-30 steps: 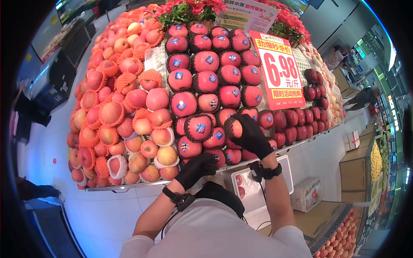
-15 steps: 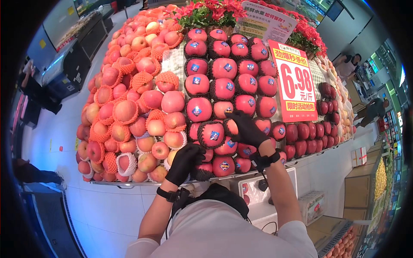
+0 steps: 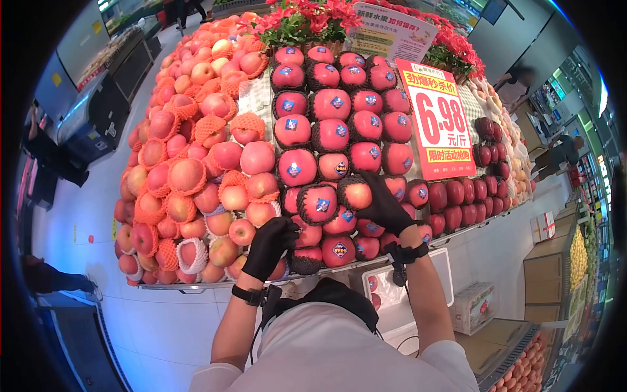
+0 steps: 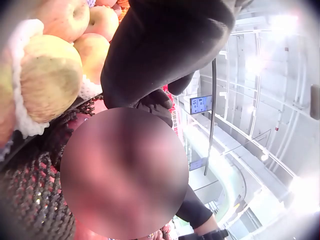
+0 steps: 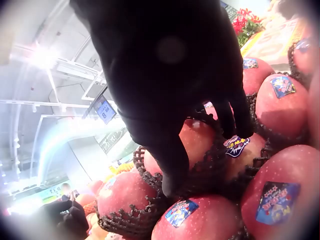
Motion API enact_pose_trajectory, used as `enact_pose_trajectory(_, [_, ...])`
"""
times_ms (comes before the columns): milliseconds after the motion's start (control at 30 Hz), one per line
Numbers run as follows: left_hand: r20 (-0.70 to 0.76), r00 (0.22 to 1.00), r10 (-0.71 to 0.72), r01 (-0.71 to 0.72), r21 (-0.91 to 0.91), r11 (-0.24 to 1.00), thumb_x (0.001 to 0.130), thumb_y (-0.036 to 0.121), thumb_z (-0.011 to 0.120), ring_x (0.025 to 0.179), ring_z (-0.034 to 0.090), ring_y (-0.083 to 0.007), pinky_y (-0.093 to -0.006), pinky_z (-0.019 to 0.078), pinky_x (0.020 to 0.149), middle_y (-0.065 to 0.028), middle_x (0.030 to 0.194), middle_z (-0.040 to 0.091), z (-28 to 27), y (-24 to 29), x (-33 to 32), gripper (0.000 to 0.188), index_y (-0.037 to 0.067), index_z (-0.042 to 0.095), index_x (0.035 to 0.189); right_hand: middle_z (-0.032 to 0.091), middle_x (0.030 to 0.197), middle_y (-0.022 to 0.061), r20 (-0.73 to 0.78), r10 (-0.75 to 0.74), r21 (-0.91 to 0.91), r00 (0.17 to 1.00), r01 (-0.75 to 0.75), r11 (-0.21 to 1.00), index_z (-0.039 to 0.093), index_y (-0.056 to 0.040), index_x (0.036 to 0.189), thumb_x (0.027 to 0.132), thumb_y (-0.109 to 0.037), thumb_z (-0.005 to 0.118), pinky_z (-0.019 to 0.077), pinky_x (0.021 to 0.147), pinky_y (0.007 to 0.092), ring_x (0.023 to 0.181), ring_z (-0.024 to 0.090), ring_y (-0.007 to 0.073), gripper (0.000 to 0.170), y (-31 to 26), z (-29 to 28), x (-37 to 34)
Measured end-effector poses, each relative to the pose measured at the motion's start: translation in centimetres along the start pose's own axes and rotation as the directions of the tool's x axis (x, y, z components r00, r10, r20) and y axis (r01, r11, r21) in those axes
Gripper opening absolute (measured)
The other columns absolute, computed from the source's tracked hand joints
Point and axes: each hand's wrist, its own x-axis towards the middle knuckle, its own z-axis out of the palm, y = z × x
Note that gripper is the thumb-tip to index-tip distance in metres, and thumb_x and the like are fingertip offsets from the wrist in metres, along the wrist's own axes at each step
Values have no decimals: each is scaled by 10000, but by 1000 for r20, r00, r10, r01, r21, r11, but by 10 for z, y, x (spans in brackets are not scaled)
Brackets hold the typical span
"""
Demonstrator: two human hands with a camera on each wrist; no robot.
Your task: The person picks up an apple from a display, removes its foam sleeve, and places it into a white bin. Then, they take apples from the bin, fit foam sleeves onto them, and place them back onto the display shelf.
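My right hand, in a black glove, grips a red-yellow apple wrapped in a black foam net, among the labelled red apples. In the right wrist view, gloved fingers curl round that apple, partly covering it. Beside it sits a netted red apple with a blue label. My left hand, also black-gloved, hovers at the front where loose and labelled apples meet, fingers loosely curled and nothing visible in them. A blurred disc hides part of the left wrist view, near a white-netted apple.
Apples in orange nets are heaped on the left. A red price sign stands at the right above dark red apples. Red flowers line the back. Below the stand's front edge is an open white box.
My left hand has moved left, away from the front labelled apples. The right hand stays near the same spot with its apple, which now shows more of its face upward. The head view has shifted.
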Motion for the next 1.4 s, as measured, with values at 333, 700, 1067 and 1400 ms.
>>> enact_pose_trajectory(333, [327,771,546,-486,856,174,674,95,826,1297,451,-345,-427,403,1079,-182,1396,466,40,1,17,881,63,382,1434,597,1198,180,-58,-101,-24,993,100,995,619,-79,1198,796,-102,706,444,981,471,1147,550,377,412,-14,11,9])
enact_pose_trajectory(700, [451,756,474,-427,889,-166,660,64,778,1244,462,-421,-478,405,1046,-219,1311,506,71,5,42,743,66,484,1343,596,1231,170,-122,-46,86,991,56,995,565,-83,1267,776,-103,722,439,1003,445,1165,552,357,515,1,23,1])
enact_pose_trajectory(1067, [459,718,523,-496,865,-77,648,121,851,1340,402,-399,-469,338,1135,-225,1414,436,45,-9,45,935,20,365,1440,503,1329,163,-213,44,223,976,4,975,453,-57,1351,727,-162,811,427,1040,433,1253,493,305,727,-6,17,-19])
enact_pose_trajectory(1400, [223,698,681,-559,764,323,839,73,706,1058,559,-236,-347,465,908,-129,1148,556,25,-11,0,412,9,528,1205,632,962,161,-323,446,260,834,-375,890,600,-13,1100,855,-199,700,495,789,388,899,629,252,324,30,38,-82])
